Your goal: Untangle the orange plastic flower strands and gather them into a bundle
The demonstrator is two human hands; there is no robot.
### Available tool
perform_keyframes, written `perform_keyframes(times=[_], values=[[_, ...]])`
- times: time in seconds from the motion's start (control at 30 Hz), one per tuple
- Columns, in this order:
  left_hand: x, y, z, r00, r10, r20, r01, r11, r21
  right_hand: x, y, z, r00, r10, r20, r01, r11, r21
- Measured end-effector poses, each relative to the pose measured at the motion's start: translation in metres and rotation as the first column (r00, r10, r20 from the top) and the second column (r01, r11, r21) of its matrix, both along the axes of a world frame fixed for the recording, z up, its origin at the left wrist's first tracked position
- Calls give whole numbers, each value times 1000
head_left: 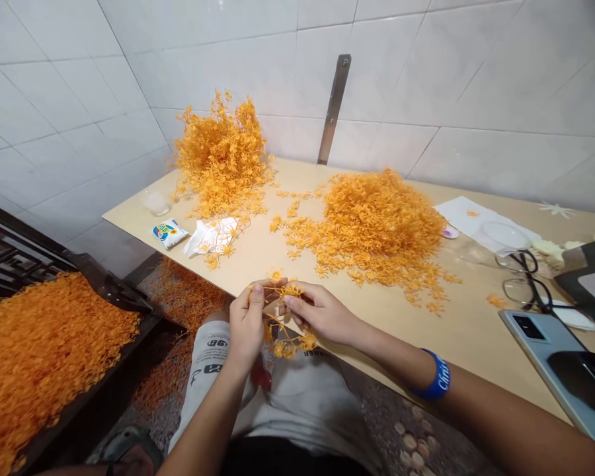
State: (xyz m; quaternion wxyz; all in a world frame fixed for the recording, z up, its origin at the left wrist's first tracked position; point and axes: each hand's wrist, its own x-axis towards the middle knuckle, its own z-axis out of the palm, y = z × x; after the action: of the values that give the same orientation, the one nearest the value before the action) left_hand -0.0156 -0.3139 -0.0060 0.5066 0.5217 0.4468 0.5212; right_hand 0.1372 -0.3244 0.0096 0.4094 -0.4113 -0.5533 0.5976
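Note:
My left hand [246, 322] and my right hand [320, 315] meet over my lap, just in front of the near edge of a light wooden table [466, 330]. Both are closed on a sprig of small orange plastic flowers [283, 291]; part of it dangles below my fingers [292, 344]. A blue wristband [434, 377] sits on my right wrist. A loose heap of the same orange flowers [381, 218] lies on the table beyond my hands. A taller bushy pile [223, 155] stands at the far left corner.
A dark tray [104, 284] at the left is filled with orange pieces [39, 357]. On the table: a small snack packet [170, 233], crumpled tissue [211, 235], glasses [523, 277], a phone [550, 344], white paper [471, 218]. Tiled walls enclose the table.

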Motion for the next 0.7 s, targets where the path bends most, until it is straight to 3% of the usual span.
perform_keyframes(times=[0.23, 0.43, 0.7], values=[[14, 23, 1, 987, -158, 25, 158, 987, -19, 6, 11, -8, 985, -171, -16, 170, 984, -50], [21, 40, 8, 888, -457, -57, 455, 890, -36, 12, 19, -11, 976, -178, -123, 157, 974, -164], [18, 45, -1, 946, -325, -9, 325, 946, -23, 6, 18, -16, 979, -157, -128, 135, 977, -164]])
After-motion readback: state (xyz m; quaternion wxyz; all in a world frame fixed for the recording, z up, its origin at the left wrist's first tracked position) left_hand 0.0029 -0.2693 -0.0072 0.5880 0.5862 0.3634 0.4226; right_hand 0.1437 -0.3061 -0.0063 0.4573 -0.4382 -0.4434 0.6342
